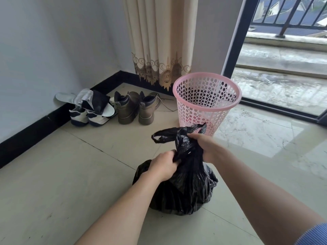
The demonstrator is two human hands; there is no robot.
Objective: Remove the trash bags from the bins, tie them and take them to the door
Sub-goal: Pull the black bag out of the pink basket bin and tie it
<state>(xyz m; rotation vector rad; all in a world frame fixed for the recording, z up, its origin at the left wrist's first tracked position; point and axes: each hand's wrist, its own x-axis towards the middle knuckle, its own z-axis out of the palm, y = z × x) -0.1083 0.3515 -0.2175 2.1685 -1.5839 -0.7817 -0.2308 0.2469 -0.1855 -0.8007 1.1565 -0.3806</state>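
A pale tiled floor [70, 174] is running out to a white wall with a dark skirting, a cream curtain [159, 41] is hanging at the far side, and a glass door [283, 76] is opening onto a wet balcony at the far right. Boots [134, 108] and sneakers [88, 117] are sitting in the far left corner. A pink perforated bin [207, 101] is standing unlined just beyond the black trash bag [184, 188], which is resting on the floor near the person, directly between the forearms.

The bag's gathered neck is rising upright from its bulk, and both hands are working on it. The left hand [162, 167] is gripping the neck low down on its left side, fingers curled into the plastic. The right hand [203, 147] is clutching the neck higher and farther away, with the handle loops poking out above and to the left of it. The tying appears to be in progress, with no finished knot visible. Since the right hand is sitting nearer the loose loops, it looks best placed to draw them across.
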